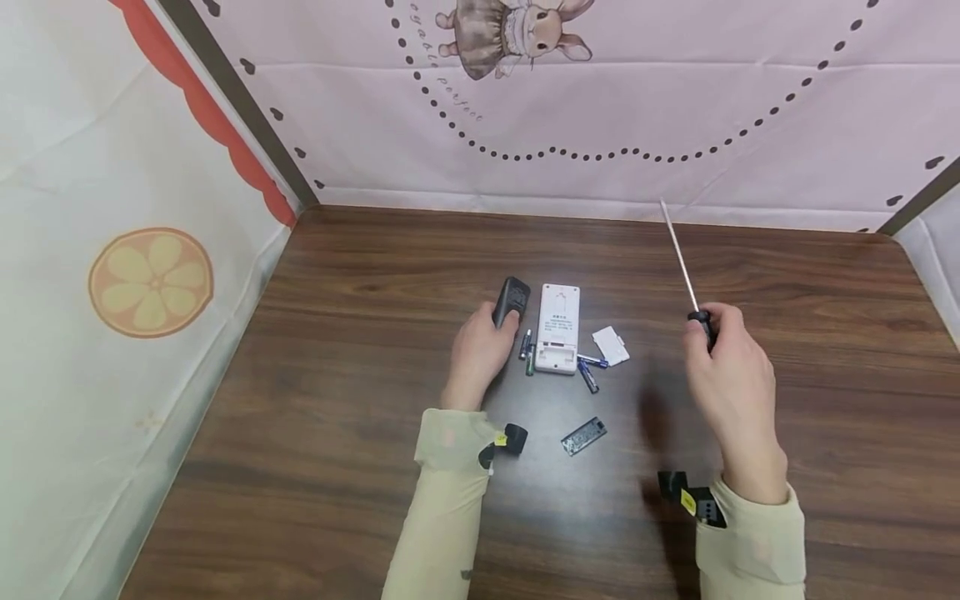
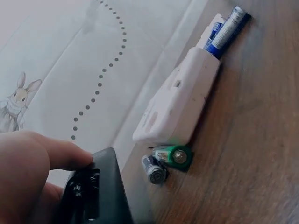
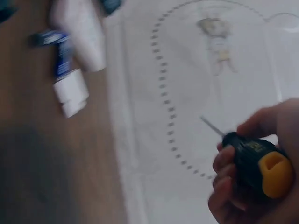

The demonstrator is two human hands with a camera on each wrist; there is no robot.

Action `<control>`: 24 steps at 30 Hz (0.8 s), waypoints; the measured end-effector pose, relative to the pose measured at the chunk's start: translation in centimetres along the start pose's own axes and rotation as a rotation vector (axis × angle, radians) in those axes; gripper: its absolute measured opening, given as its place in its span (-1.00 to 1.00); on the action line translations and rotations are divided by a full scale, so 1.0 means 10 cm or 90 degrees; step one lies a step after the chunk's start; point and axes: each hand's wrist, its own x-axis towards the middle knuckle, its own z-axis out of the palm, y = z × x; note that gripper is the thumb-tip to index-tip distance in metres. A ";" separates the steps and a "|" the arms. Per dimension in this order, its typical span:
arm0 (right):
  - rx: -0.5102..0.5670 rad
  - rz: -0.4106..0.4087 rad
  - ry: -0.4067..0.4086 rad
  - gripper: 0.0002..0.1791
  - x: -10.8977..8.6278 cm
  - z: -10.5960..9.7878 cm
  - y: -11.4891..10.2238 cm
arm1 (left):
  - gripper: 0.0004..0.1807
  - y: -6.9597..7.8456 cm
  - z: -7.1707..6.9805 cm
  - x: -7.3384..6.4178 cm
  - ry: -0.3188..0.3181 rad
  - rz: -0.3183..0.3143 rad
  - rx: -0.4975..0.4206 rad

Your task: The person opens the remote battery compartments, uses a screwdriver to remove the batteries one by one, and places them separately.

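Observation:
My left hand grips a black remote control, thumb on its back. In the left wrist view, metal springs show in the remote's uncovered battery compartment. My right hand holds a screwdriver by its black-and-yellow handle, the long shaft pointing up and away. Between the hands a white remote control lies face down, its battery bay uncovered. Beside its left edge are a green battery and a dark battery. Two blue batteries lie at its lower right.
A white battery cover lies right of the white remote. Nearer the person, a dark rectangular piece lies on the wooden table. Patterned cloth hangs behind the table's far edge, with more cloth at the left.

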 end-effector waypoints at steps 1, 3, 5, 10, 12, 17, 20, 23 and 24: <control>-0.013 0.031 -0.001 -0.57 -0.01 0.02 0.04 | -0.55 0.00 0.00 0.00 0.009 0.003 0.003; -0.040 0.077 -0.010 -0.56 -0.01 0.05 0.12 | -0.56 -0.01 -0.01 0.00 0.016 0.001 0.000; -0.063 0.103 -0.028 -0.56 0.00 0.08 0.21 | -0.57 -0.03 -0.03 0.00 0.014 -0.002 -0.004; -0.096 0.133 -0.074 -0.56 0.04 0.16 0.39 | -0.54 -0.06 -0.07 0.01 -0.018 -0.010 -0.010; -0.104 0.139 -0.084 -0.56 0.04 0.18 0.44 | -0.52 -0.06 -0.08 0.01 -0.029 -0.007 -0.007; -0.116 0.126 -0.110 -0.58 0.05 0.22 0.53 | -0.45 -0.07 -0.09 0.02 -0.048 -0.015 0.022; -0.119 0.115 -0.124 -0.59 0.05 0.25 0.58 | -0.40 -0.09 -0.09 0.04 -0.062 -0.024 0.038; -0.119 0.108 -0.141 -0.58 0.06 0.29 0.62 | -0.38 -0.11 -0.10 0.07 -0.060 -0.025 0.046; -0.121 0.106 -0.150 -0.58 0.06 0.30 0.64 | -0.38 -0.12 -0.11 0.08 -0.056 -0.023 0.046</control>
